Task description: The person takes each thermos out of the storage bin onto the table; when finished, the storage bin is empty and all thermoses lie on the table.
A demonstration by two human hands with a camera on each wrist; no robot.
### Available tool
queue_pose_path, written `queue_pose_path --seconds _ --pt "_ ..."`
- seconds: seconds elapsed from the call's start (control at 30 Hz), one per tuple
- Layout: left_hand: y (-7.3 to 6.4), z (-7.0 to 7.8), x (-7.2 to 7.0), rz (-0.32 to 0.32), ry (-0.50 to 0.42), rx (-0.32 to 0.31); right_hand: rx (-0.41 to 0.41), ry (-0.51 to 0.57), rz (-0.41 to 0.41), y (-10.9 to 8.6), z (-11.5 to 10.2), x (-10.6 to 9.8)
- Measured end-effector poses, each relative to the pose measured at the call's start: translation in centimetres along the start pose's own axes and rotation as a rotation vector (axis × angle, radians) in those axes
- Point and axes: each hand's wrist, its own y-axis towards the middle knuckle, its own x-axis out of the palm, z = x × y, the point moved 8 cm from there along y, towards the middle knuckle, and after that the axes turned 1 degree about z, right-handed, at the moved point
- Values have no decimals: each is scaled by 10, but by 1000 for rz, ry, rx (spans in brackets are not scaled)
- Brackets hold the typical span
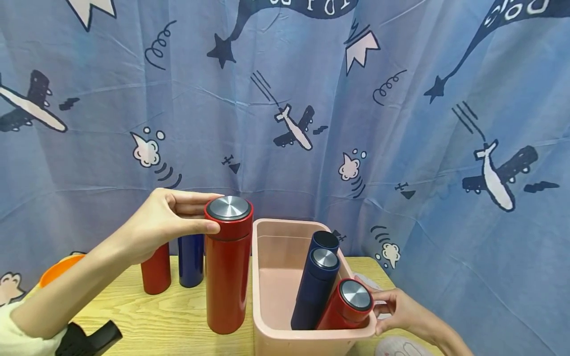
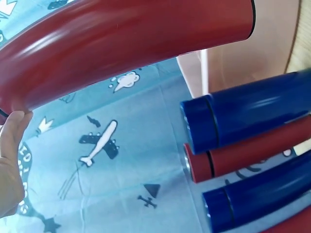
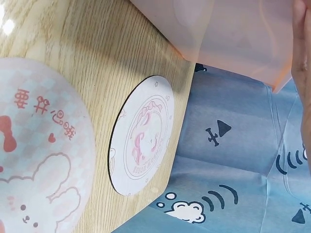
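My left hand (image 1: 162, 222) grips a tall red thermos bottle (image 1: 228, 287) near its silver-topped lid, fingers behind and thumb in front. The bottle is upright, just left of a pink bin (image 1: 276, 333), and its base appears raised off the table. In the left wrist view the held red bottle crosses the top, with part of the left hand (image 2: 12, 165) at its lid end. My right hand (image 1: 405, 314) holds the bin's right rim, beside a red bottle (image 1: 355, 296) leaning inside. Two dark blue bottles, one silver-lidded (image 1: 317, 282) and one black-topped (image 1: 325, 239), lean there too.
Left of the held bottle, a red bottle (image 1: 157, 271) and a blue bottle (image 1: 190, 262) stand on the wooden table (image 1: 147, 321). An orange object (image 1: 60, 269) lies far left. Round mats (image 3: 143, 138) lie right of the bin. A patterned blue curtain (image 1: 200, 148) hangs behind.
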Motion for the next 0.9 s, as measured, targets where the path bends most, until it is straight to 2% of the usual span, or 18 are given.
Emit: queue_pose_path --seconds 0.3,0.6,0.9 --pt "-12 -17 -10 4 35 -30 -18 1 -17 0 0 0" --pt "-20 -40 -10 -36 1 -57 -33 -29 -16 0 0 0" --pt "-28 -64 -13 -31 20 -71 22 -76 31 1 3 -5"
